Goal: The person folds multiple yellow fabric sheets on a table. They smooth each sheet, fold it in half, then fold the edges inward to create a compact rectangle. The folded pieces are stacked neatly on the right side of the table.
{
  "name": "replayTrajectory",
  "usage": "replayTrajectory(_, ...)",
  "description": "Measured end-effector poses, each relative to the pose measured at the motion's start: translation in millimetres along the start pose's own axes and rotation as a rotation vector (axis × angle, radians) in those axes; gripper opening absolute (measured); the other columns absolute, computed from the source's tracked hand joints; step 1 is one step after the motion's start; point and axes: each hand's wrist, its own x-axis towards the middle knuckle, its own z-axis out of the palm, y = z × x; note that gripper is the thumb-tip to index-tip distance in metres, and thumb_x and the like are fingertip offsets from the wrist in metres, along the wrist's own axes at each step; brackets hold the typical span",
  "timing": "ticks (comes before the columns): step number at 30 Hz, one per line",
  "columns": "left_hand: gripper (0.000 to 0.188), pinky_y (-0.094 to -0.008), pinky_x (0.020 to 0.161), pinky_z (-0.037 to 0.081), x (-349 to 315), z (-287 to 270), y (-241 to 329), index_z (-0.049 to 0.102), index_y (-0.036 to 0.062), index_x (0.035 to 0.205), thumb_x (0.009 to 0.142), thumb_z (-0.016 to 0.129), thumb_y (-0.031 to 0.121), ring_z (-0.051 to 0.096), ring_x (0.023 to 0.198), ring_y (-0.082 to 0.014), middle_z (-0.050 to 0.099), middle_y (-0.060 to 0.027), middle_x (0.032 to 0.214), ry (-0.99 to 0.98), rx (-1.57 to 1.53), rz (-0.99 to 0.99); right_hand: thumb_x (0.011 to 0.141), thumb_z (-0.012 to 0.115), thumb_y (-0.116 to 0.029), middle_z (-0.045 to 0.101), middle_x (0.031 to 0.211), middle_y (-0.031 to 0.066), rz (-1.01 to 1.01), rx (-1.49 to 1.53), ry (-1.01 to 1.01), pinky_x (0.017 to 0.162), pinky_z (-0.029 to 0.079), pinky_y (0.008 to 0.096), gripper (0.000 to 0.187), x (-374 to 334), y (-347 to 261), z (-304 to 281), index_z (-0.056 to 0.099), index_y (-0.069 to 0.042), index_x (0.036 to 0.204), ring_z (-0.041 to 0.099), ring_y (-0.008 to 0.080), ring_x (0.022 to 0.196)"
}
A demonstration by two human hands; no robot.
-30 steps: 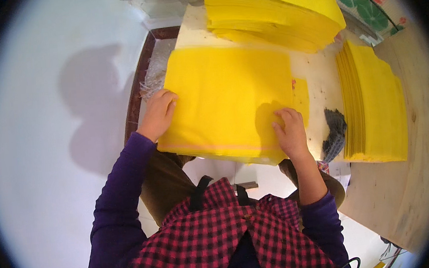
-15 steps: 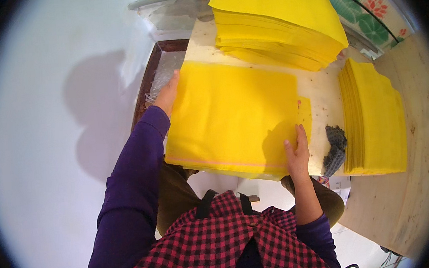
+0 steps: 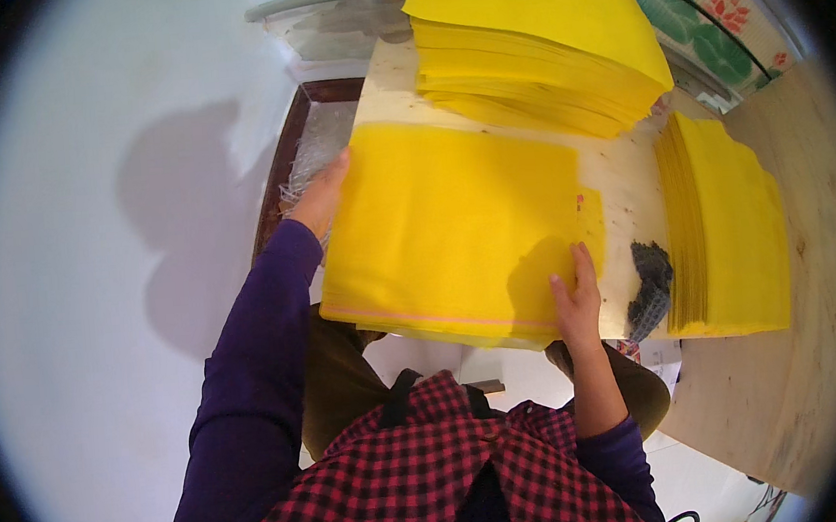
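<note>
A pile of flat yellow cloth-like sheets lies in front of me, with a pink line along its near edge. My left hand rests against the pile's left edge, fingers stretched along it. At the lower right corner, my right hand touches the side with thumb and fingers apart and pointing away from me. Part of another yellow piece with a small red mark sticks out from under the right side. The near edge overhangs the table above my lap.
A tall stack of yellow sheets stands at the back, another yellow stack to the right. Between that stack and my right hand lies a crumpled dark grey cloth. A brown-framed tray with clear plastic adjoins the pale wooden table on the left.
My left hand has slid slightly down and outward along the left edge. The right hand and the pile stay nearly where they were; the whole view has shifted a little.
</note>
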Motion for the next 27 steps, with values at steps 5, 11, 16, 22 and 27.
replayTrajectory(5,0.033,-0.0333,0.1,0.038,-19,-6,8,0.056,0.003,0.122,0.097,0.05,0.025,0.051,0.117,-0.0234,0.056,-0.0114,0.124,0.133,0.454,0.239,0.087,0.059,-0.008,0.043,0.139,0.0227,-0.016,-0.004,0.003,0.109,0.031,0.0407,0.045,2,-10,-11,0.047,0.0,0.13,0.04,0.0367,0.13)
replayTrajectory(11,0.013,-0.0421,0.086,0.045,-64,-8,4,0.061,0.0025,0.096,0.083,0.059,0.006,0.055,0.098,-0.0352,0.06,-0.0159,0.097,-0.133,0.901,0.503,0.085,0.061,-0.009,0.056,0.121,0.0203,-0.098,-0.025,-0.118,0.102,0.039,0.0405,0.031,8,-24,-14,0.058,0.001,0.114,0.05,0.0369,0.117)
replayTrajectory(16,0.014,-0.0421,0.089,0.043,-36,4,9,0.06,0.0008,0.098,0.086,0.057,0.008,0.054,0.102,-0.0357,0.059,-0.0164,0.102,-0.144,1.055,0.653,0.083,0.061,-0.009,0.059,0.117,0.02,-0.212,-0.239,-0.154,0.099,0.041,0.0412,0.029,53,-18,17,0.061,-0.001,0.111,0.052,0.0379,0.112)
replayTrajectory(22,0.014,-0.0428,0.091,0.043,-20,3,25,0.06,0.0007,0.099,0.088,0.055,0.007,0.054,0.102,-0.0368,0.059,-0.0165,0.103,-0.165,1.085,0.588,0.081,0.062,-0.008,0.06,0.113,0.021,-0.19,-0.187,-0.022,0.097,0.042,0.0431,0.03,72,-11,5,0.061,0.002,0.109,0.053,0.0385,0.109)
replayTrajectory(27,0.01,-0.0431,0.083,0.044,-64,3,18,0.059,0.0029,0.091,0.084,0.059,0.01,0.055,0.095,-0.0356,0.058,-0.0149,0.095,-0.242,1.014,0.552,0.082,0.061,-0.006,0.058,0.118,0.0198,-0.219,-0.153,-0.167,0.098,0.041,0.0413,0.029,32,-11,-10,0.061,0.0,0.11,0.051,0.037,0.112)
